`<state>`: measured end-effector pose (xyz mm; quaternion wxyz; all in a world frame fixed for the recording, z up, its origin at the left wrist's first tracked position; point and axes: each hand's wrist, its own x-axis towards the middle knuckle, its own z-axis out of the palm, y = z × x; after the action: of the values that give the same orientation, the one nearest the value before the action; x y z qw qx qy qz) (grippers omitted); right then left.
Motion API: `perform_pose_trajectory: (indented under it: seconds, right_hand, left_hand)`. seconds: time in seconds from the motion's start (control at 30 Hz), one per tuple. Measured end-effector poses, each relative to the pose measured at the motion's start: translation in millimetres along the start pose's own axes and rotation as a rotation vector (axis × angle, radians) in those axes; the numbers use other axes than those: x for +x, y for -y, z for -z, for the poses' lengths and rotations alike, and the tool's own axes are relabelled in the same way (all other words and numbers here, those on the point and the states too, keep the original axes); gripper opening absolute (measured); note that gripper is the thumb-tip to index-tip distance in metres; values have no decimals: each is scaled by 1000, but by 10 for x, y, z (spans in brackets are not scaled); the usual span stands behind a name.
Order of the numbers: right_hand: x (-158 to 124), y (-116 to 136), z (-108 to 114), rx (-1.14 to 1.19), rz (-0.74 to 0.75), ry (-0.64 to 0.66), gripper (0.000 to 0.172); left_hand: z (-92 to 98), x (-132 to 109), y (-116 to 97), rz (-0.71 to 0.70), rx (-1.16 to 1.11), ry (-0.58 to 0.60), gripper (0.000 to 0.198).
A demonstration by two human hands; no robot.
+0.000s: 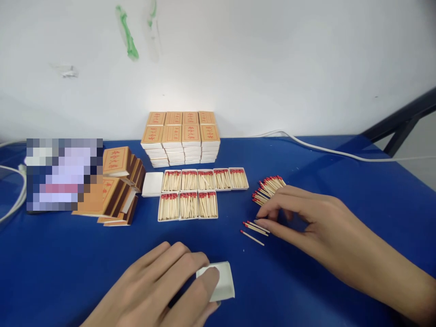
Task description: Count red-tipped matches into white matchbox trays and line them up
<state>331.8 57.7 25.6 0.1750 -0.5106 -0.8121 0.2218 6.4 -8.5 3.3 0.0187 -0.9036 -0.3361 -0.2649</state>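
Note:
My left hand [163,286] is closed around a small white matchbox tray [225,281] at the front of the table. No matches show in the visible part of the tray, and fingers cover its left side. To the right, the thumb and forefinger of my right hand [303,222] come together in a pinch just above a few loose matches [254,229]. Whether a match is between those fingertips is hidden. Behind the curled fingers lies a pile of red-headed matches [272,184], partly covered by the hand.
Several match-filled trays [206,180] stand in two rows, with a white tray [152,184] at their left end. Behind them rises a stack of matchboxes [181,136]. Orange matchbox sleeves [116,161] pile up beside a blurred-out device [64,175]. A white cable [320,147] crosses the blue table [306,299].

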Motion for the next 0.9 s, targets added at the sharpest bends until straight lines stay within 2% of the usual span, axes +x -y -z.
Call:
perform_pose_trajectory:
  seconds: [0.13,0.2,0.3,0.5,0.73,0.8,0.9]
  right_hand:
    - [3,-48,9,-165,-27,-228,35]
    - [-4,-72,-3,-214,-54,-257,37]
    - [-15,-94,-31,-201,-73,-221,34]
    - [-25,-96,-56,-143,-75,-154,16]
    - [-20,40,-20,-4,-49,-20,21]
    - [-14,64,-13,21,-48,-21,20]
    - [-18,52,-5,-18,-77,-96,22]
  left_hand:
    - [14,-5,-6,8,-10,24,26]
    - [23,-8,-12,10,-11,19,26]
    - [11,-9,-16,10,-7,8,25]
    - [-18,-1,-16,1,-13,-3,25]
    - [19,8,-12,6,-14,-6,26]
    - [25,5,-9,6,-3,-19,26]
    - [30,2,-6,9,-13,-5,25]
